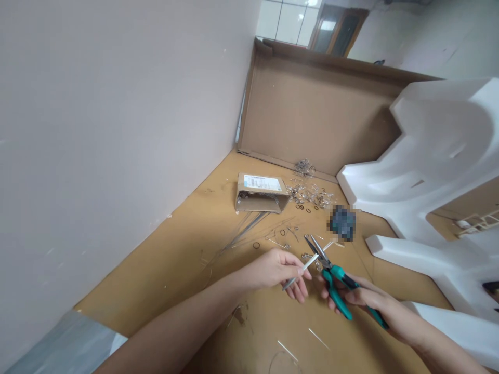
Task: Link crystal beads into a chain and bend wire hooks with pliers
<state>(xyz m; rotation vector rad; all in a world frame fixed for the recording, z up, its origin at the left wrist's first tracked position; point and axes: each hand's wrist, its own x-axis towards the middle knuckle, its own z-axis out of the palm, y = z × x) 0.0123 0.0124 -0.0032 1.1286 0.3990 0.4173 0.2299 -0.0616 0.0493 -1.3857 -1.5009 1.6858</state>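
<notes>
Brown cardboard covers the worktop [175,270]. Near its front edge, the left hand [273,270] pinches a thin, stiff, probably light metal strip [300,271] by its near end. The right hand [362,298] grips teal-handled pliers [331,278], nose parted at the strip's tip.

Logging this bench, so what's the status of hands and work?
Left hand pinches metal strip. Right hand grips teal pliers, jaws at strip's end. Loose rings beyond, not obstructing.

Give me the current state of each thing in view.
Left hand: pinching a metal strip.
Right hand: gripping teal-handled pliers, jaws open near the strip's tip.
Small cardboard box: on its side, open.
Wire rods: loose on the board.
Metal rings: piled, scattered.
</notes>
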